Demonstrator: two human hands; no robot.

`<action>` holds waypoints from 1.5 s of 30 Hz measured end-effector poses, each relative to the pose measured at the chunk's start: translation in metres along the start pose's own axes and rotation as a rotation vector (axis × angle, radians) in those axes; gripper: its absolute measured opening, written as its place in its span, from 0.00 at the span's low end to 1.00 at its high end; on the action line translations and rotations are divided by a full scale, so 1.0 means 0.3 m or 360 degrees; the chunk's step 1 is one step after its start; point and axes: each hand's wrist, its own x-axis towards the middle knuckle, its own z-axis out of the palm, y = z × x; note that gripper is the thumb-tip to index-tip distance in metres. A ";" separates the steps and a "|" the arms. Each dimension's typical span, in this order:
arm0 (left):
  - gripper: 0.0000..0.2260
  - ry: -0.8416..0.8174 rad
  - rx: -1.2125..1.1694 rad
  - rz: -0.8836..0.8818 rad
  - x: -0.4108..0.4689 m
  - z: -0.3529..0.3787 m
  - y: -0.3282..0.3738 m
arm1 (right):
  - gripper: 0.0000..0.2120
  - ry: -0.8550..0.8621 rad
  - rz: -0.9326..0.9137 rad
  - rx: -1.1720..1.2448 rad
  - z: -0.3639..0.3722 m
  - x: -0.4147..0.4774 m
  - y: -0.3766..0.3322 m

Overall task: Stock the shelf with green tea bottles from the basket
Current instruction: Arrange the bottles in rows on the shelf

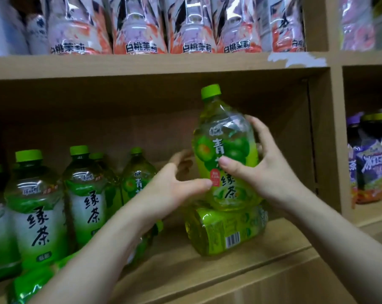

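Looks to me like the green tea bottle (pixel 225 150) stands upright on a sideways bottle (pixel 225 229) on the shelf (pixel 273 260), my right grip (pixel 269 172) clamped round its right flank, left grip (pixel 172 189) slack-fingered just left, thumb touching it.

The upright green tea bottle (pixel 226 154) is showing a lime-green cap, yellow-green liquid and a green plum-print label with dark characters. The row bottles (pixel 38 216) are displaying green-to-white labels. The upper bottles (pixel 139 29) are showing pink and orange-red.
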 end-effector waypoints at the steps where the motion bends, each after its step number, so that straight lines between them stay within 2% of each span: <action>1: 0.38 0.0037 -0.0108 0.0052 0.015 -0.008 0.021 | 0.43 -0.0009 0.0008 0.0022 0.026 0.020 0.026; 3: 0.34 0.0231 -0.0036 0.0058 0.064 -0.021 0.018 | 0.43 -0.0030 0.0067 0.0034 0.079 0.072 0.071; 5: 0.35 0.0424 0.0029 -0.0021 0.118 -0.045 -0.010 | 0.45 -0.0115 0.0197 -0.0035 0.120 0.135 0.106; 8: 0.35 0.0426 0.0163 -0.0101 0.180 -0.081 -0.049 | 0.52 -0.0212 0.0379 -0.0267 0.170 0.231 0.150; 10: 0.35 0.0450 0.0513 -0.0158 0.206 -0.095 -0.068 | 0.53 -0.0258 0.0476 -0.0429 0.199 0.274 0.178; 13: 0.20 0.0456 0.1169 -0.0201 0.211 -0.109 -0.090 | 0.53 -0.0430 0.0582 -0.0613 0.227 0.295 0.256; 16: 0.05 0.0432 0.1473 -0.0140 0.186 -0.134 -0.096 | 0.54 -0.0610 0.0678 -0.0701 0.250 0.288 0.323; 19: 0.09 0.0279 0.1572 -0.0075 0.158 -0.138 -0.082 | 0.51 -0.0700 0.0757 -0.0728 0.285 0.296 0.328; 21: 0.09 0.0075 0.1596 -0.0136 0.139 -0.127 -0.073 | 0.46 -0.0858 0.0855 -0.0934 0.312 0.312 0.318; 24: 0.10 -0.0114 0.1645 -0.0218 0.115 -0.106 -0.054 | 0.32 -0.0901 0.0997 -0.1050 0.335 0.312 0.292; 26: 0.10 -0.0160 0.1573 -0.0164 0.099 -0.090 -0.032 | 0.26 -0.0882 0.0899 -0.1169 0.338 0.305 0.279; 28: 0.14 -0.0232 0.1408 -0.0152 0.081 -0.058 -0.013 | 0.27 -0.0869 0.0765 -0.1194 0.325 0.298 0.263; 30: 0.22 -0.0364 0.1333 -0.0205 0.070 -0.022 -0.013 | 0.32 -0.0879 0.0784 -0.1055 0.302 0.297 0.247; 32: 0.31 -0.0476 0.1314 -0.0267 0.062 0.007 -0.025 | 0.31 -0.0880 0.0837 -0.1010 0.281 0.296 0.231; 36: 0.39 -0.0517 0.1234 -0.0296 0.050 0.016 -0.041 | 0.25 -0.0609 0.0699 -0.0792 0.259 0.282 0.228; 38: 0.39 -0.0504 0.1184 -0.0274 0.040 0.016 -0.045 | 0.22 -0.0621 0.0783 -0.0597 0.256 0.271 0.220; 41: 0.40 -0.0450 0.1141 -0.0306 0.027 0.021 -0.048 | 0.24 -0.0645 0.0950 -0.0358 0.256 0.264 0.224; 45: 0.40 -0.0320 0.1114 -0.0328 -0.001 0.048 -0.029 | 0.25 -0.0732 0.1035 -0.0307 0.241 0.222 0.211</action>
